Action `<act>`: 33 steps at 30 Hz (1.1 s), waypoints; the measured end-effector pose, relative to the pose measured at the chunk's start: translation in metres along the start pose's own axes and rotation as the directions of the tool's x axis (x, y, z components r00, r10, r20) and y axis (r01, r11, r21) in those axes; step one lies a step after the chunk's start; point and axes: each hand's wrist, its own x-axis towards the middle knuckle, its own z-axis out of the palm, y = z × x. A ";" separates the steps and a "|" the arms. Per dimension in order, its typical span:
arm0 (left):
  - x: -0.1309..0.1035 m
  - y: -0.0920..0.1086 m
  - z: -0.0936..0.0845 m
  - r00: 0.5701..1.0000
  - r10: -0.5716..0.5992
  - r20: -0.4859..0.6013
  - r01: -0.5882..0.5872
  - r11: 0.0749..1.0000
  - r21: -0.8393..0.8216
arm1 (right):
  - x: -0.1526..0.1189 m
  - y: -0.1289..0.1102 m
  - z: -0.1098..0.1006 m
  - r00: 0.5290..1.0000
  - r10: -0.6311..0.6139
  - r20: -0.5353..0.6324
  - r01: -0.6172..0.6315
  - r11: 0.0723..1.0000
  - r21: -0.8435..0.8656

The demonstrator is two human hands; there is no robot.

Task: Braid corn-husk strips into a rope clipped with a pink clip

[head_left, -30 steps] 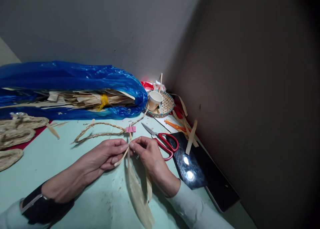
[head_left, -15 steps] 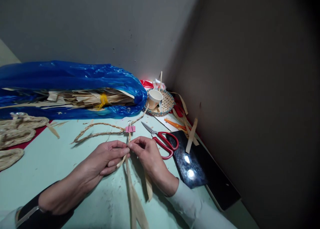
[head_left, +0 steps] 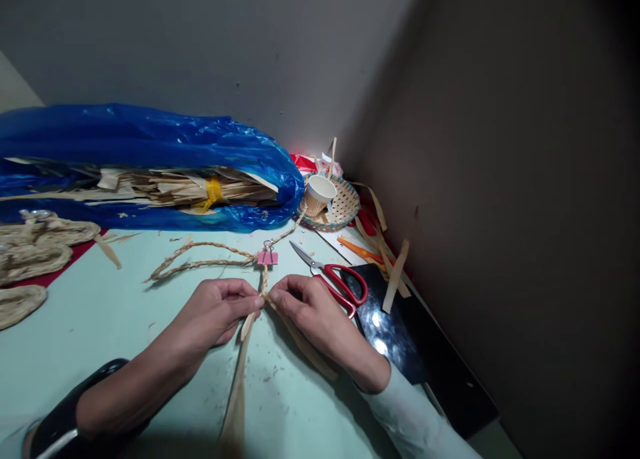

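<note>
two bare hands meet over a pale green counter [head_left: 110,319] at the lower end of a braided cord [head_left: 265,279], just below a pink binder clip [head_left: 267,258]. the left hand [head_left: 215,312] pinches the braid between thumb and fingers, a long pale strip [head_left: 239,395] trailing below it toward the near edge of the view. the right hand [head_left: 307,312], thumb pressed to its fingertips, pinches at the braid's right side, with another strip [head_left: 307,345] slanting down beneath the palm.

left of the clip lies a braided loop [head_left: 215,245]; a further length of braid runs up toward a woven basket [head_left: 349,204], where a paper cup [head_left: 321,189] sits tilted. red-handled scissors [head_left: 316,265] lie open beside the right hand, their handles near a glossy black slab [head_left: 397,345]. loose strips [head_left: 397,279] and an orange-handled tool [head_left: 357,248] rest beyond it. along the wall, an open blue plastic bag [head_left: 150,132] holds a bundle of dry strips [head_left: 170,189] bound by a yellow tie [head_left: 214,191]. coiled braided pieces [head_left: 37,259] lie at far left.
</note>
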 end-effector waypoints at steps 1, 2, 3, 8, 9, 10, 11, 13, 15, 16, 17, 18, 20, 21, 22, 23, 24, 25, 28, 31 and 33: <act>-0.001 0.001 0.001 1.000 -0.005 -0.013 0.005 1.000 0.009 | 0.001 0.002 0.000 1.000 0.001 0.010 -0.002 1.000 0.013; -0.002 0.002 0.002 1.000 -0.012 -0.028 0.012 1.000 0.015 | 0.002 0.003 0.001 1.000 0.010 0.018 -0.011 1.000 0.027; -0.002 0.003 0.003 0.999 -0.022 -0.040 0.023 1.000 0.021 | 0.003 0.004 0.001 1.000 0.024 0.020 -0.025 0.999 0.042; -0.005 0.001 0.003 0.999 -0.042 -0.031 0.042 0.999 0.005 | 0.003 0.003 0.004 0.998 0.053 -0.020 -0.051 0.995 0.087; -0.005 0.000 0.002 0.999 -0.040 -0.022 0.040 0.999 0.006 | 0.003 0.003 0.005 0.998 0.052 -0.030 -0.050 0.996 0.080; -0.005 0.000 0.001 0.999 -0.037 -0.010 0.037 0.999 0.009 | 0.002 0.002 0.005 0.998 0.055 -0.039 -0.053 0.997 0.064; -0.005 0.000 0.000 0.999 -0.038 0.001 0.038 0.999 0.015 | 0.000 0.001 0.006 0.997 0.059 -0.050 -0.057 0.997 0.042; -0.004 0.000 -0.001 0.998 -0.052 0.021 0.052 0.998 0.026 | -0.002 0.001 0.009 0.996 0.055 -0.068 -0.055 0.998 -0.005; -0.003 0.002 -0.002 0.996 -0.079 0.031 0.078 0.997 0.026 | -0.004 0.002 0.011 0.996 0.032 -0.081 -0.035 0.998 -0.043; -0.002 0.002 -0.002 0.995 -0.094 0.034 0.093 0.995 0.025 | -0.005 0.003 0.013 0.996 0.017 -0.089 -0.023 0.998 -0.058; -0.001 0.002 -0.003 0.994 -0.107 0.034 0.107 0.994 0.024 | -0.006 0.003 0.014 0.996 0.004 -0.094 -0.011 0.997 -0.071; 0.000 0.002 -0.003 0.993 -0.116 0.034 0.115 0.993 0.022 | -0.006 0.004 0.015 0.995 -0.005 -0.098 -0.003 0.997 -0.081; 0.002 0.001 -0.003 0.992 -0.124 0.030 0.124 0.992 0.017 | -0.007 0.004 0.015 0.995 -0.020 -0.095 0.013 0.997 -0.080; 0.002 0.000 -0.004 0.992 -0.124 0.023 0.124 0.992 0.016 | -0.007 0.004 0.014 0.996 -0.029 -0.085 0.023 0.997 -0.071; 0.003 0.001 -0.004 0.992 -0.123 0.017 0.122 0.992 0.024 | -0.007 0.004 0.013 0.997 -0.036 -0.072 0.032 0.998 -0.060; 0.003 0.001 -0.003 0.993 -0.118 0.009 0.118 0.992 0.042 | -0.007 0.003 0.011 0.998 -0.039 -0.054 0.036 0.998 -0.051; 0.003 0.003 -0.003 0.994 -0.111 -0.001 0.111 0.991 0.069 | -0.007 0.002 0.010 0.999 -0.037 -0.033 0.036 0.998 -0.043; 0.002 0.005 -0.002 0.995 -0.097 -0.017 0.098 0.990 0.103 | -0.007 0.001 0.008 0.999 -0.031 -0.011 0.030 0.999 -0.036; 0.000 0.012 0.000 0.998 -0.044 -0.037 0.051 0.979 0.198 | -0.008 -0.004 0.003 1.000 -0.003 0.028 0.004 0.998 -0.065; -0.002 0.016 -0.001 1.000 -0.008 -0.003 0.009 0.967 0.255 | -0.010 -0.007 -0.001 1.000 -0.007 0.017 0.010 0.985 -0.173; -0.003 0.016 -0.003 0.999 0.022 0.030 -0.029 0.956 0.292 | -0.010 -0.006 -0.003 1.000 -0.003 0.021 0.007 0.979 -0.201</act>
